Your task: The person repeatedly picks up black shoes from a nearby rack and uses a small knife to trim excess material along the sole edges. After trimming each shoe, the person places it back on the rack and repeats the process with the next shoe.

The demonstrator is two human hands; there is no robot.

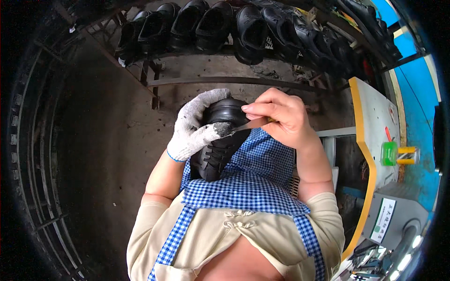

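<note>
A black lace-up shoe point(213, 157) rests against my blue checked apron, its toe pointing down toward me. My left hand point(194, 126), in a white knitted glove with a dark-stained thumb, is closed around the shoe's heel end. Bare and raised at the shoe's right side, my right hand point(281, 114) grips a knife point(251, 124) with a thin flat blade. The blade's tip reaches the shoe beside my gloved thumb; whether it touches the surface I cannot tell. My palm hides most of the knife's handle.
Several black shoes point(213, 25) stand in a row on a dark metal rack point(225, 80) beyond my hands. On the right is a white table with a yellow edge point(363, 136), holding a green container point(388, 153) and a grey machine point(396, 210). Metal rails point(44, 173) curve along the left.
</note>
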